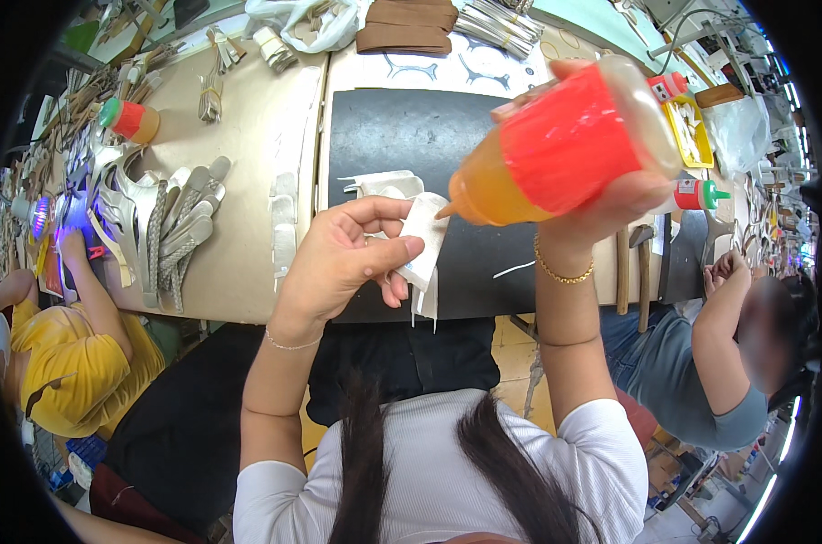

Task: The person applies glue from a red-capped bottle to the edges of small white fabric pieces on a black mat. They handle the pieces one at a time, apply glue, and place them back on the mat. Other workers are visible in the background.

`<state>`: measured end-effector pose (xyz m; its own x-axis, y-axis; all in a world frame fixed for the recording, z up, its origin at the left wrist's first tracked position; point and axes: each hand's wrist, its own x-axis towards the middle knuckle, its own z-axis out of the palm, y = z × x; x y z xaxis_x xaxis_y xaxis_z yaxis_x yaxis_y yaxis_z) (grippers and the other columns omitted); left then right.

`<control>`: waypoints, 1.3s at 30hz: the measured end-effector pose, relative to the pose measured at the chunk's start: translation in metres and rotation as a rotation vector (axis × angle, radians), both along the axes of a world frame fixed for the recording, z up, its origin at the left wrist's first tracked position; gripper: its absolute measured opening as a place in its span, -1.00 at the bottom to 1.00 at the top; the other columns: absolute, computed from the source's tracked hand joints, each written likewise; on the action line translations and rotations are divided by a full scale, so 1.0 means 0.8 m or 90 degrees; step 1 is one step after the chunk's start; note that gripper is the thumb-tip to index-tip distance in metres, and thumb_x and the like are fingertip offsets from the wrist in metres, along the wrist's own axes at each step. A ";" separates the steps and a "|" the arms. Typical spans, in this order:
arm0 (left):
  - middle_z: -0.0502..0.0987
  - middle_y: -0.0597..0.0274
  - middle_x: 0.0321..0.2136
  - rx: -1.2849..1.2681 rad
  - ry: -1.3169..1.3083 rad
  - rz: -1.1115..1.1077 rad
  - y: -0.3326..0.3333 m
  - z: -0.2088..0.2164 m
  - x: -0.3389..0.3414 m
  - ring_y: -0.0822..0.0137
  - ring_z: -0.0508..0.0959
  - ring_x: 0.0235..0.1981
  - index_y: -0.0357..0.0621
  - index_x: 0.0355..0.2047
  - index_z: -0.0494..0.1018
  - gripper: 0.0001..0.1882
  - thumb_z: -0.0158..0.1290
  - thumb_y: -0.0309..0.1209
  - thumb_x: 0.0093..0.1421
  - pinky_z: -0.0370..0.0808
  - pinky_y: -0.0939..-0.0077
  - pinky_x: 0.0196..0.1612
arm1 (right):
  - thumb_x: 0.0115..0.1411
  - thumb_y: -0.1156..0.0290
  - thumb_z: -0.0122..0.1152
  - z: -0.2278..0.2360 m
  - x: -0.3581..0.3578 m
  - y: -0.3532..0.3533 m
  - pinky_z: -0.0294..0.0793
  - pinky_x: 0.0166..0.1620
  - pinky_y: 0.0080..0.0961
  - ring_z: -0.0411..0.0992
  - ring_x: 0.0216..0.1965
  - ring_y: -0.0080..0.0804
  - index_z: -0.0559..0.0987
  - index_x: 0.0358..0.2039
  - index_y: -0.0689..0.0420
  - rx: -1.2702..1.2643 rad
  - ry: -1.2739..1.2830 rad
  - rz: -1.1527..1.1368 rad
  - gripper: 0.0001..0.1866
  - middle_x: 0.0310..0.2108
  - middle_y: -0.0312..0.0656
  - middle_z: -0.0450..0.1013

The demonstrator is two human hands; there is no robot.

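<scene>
My left hand [329, 258] pinches a small cream-coloured flat piece [423, 238], perhaps leather or fabric, between thumb and fingers above the black mat [483, 127]. My right hand [615, 201] grips a squeeze bottle [569, 136] with a red label and amber liquid, probably glue. The bottle is tilted with its narrow tip pointing down-left, at or just beside the upper part of the piece; contact is hard to tell. Behind my left fingers lie more cream pieces [388, 183] on the mat.
Hammers [644, 272] lie right of the mat, near a green-capped bottle [699, 194] and a yellow tray [701, 145]. Brown strips [406, 27] lie at the back. Braided and pale straps [189, 218] are piled left. People sit at work on both sides.
</scene>
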<state>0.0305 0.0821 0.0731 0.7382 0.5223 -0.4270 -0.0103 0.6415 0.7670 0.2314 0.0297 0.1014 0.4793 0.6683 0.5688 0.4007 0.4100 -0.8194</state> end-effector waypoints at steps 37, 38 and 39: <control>0.56 0.26 -0.55 0.527 0.387 0.252 0.220 -0.111 -0.070 0.55 0.49 -0.52 -0.32 -0.31 0.53 -0.76 0.23 -0.48 -0.01 0.37 0.68 -0.47 | -0.08 -0.54 -0.16 -0.018 0.014 -0.002 0.54 -0.30 -0.30 0.45 -0.34 -0.33 0.30 -0.03 0.37 0.148 0.470 0.205 0.08 -0.35 -0.08 0.42; 0.55 0.28 -0.55 0.559 0.405 0.247 0.238 -0.119 -0.065 0.57 0.45 -0.54 -0.33 -0.32 0.53 -0.74 0.24 -0.46 -0.02 0.33 0.69 -0.49 | -0.08 -0.54 -0.15 -0.020 0.014 -0.002 0.54 -0.30 -0.30 0.45 -0.34 -0.34 0.30 -0.03 0.37 0.129 0.465 0.179 0.08 -0.35 -0.09 0.42; 0.54 0.30 -0.56 0.586 0.434 0.238 0.253 -0.126 -0.060 0.59 0.41 -0.57 -0.34 -0.32 0.53 -0.73 0.26 -0.45 -0.03 0.29 0.70 -0.52 | -0.08 -0.54 -0.14 -0.020 0.014 -0.001 0.53 -0.30 -0.30 0.45 -0.34 -0.34 0.30 -0.03 0.37 0.126 0.454 0.171 0.08 -0.35 -0.09 0.41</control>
<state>-0.0176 0.2845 -0.0280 0.2436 0.9695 -0.0260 0.5070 -0.1044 0.8556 0.2423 0.0287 0.0853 0.6095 0.7313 0.3060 -0.3278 0.5839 -0.7427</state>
